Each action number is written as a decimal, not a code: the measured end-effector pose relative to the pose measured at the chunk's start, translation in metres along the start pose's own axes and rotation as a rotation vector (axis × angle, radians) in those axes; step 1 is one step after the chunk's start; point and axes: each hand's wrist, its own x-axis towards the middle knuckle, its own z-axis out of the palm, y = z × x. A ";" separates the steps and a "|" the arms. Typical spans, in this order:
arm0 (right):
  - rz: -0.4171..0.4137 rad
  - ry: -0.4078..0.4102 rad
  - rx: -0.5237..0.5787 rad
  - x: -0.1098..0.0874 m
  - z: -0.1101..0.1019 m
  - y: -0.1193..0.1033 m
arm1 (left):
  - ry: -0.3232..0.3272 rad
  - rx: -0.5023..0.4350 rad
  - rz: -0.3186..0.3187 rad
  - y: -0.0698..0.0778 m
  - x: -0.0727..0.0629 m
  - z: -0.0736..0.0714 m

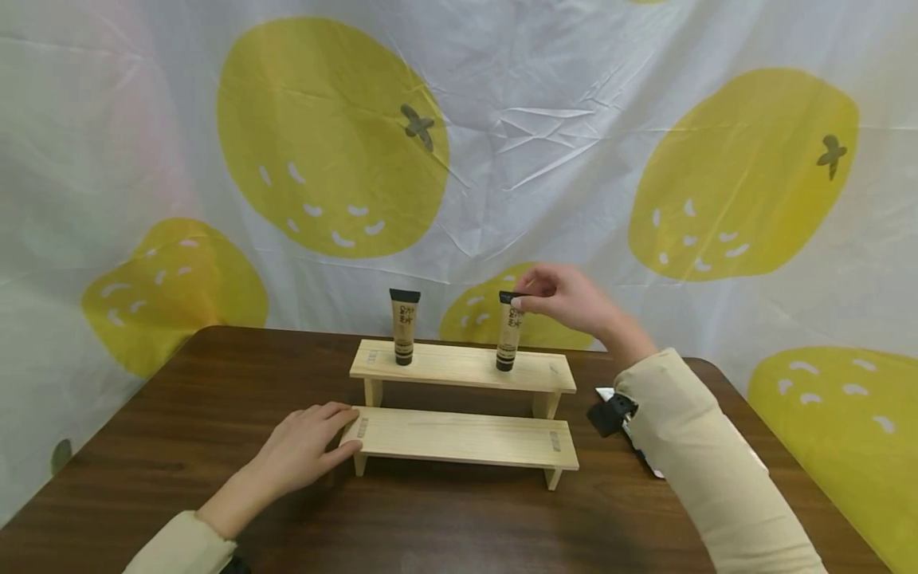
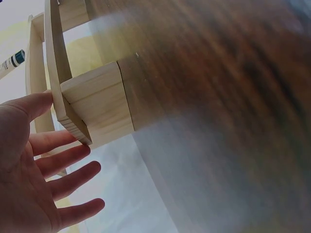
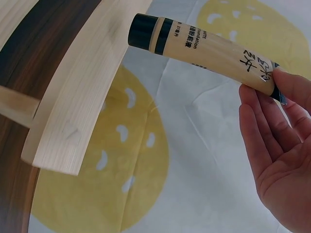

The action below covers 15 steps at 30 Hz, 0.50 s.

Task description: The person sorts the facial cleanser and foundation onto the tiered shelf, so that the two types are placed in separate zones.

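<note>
Head, right hand (image 1: 562, 301): pinching the held tube (image 1: 508, 339) by its flat end, cap down, over the upper step of the rack (image 1: 459, 437) — likely to leave the base clear.
Head, other tube (image 1: 404, 328): standing cap-down on the rack's upper step, toward its left end.
Head, left hand (image 1: 301, 448): resting at the rack's lower-step left end, perhaps for steadiness.
Left wrist, fingers (image 2: 75, 180): spread, unclenched, partly touching the rack's end.
Right wrist, cap (image 3: 142, 31): beside the rack's upper step — can't tell whether touching.

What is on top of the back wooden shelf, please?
On the back shelf, one tube stands at left; the right hand pinches a second tube, its contact with the shelf unclear. The surface behind their lower ends is covered.
</note>
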 end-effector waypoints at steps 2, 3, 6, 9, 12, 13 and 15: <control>-0.007 0.001 0.007 0.002 0.002 -0.001 | -0.001 -0.002 0.003 0.000 0.000 0.000; -0.009 0.000 0.009 0.003 0.004 -0.001 | -0.001 -0.003 0.005 0.000 0.000 0.000; -0.007 0.003 0.005 0.005 0.007 -0.003 | -0.002 -0.004 0.006 0.000 0.000 0.001; 0.009 0.003 -0.014 0.007 0.009 -0.004 | -0.002 -0.004 0.004 0.000 0.001 0.000; 0.023 0.001 -0.031 0.009 0.011 -0.006 | -0.003 -0.003 0.001 0.000 0.001 0.000; 0.022 0.002 -0.029 0.010 0.012 -0.006 | -0.004 -0.002 0.000 0.001 0.001 0.000; 0.021 0.005 -0.020 0.009 0.013 -0.012 | -0.004 -0.002 -0.002 0.001 0.001 0.000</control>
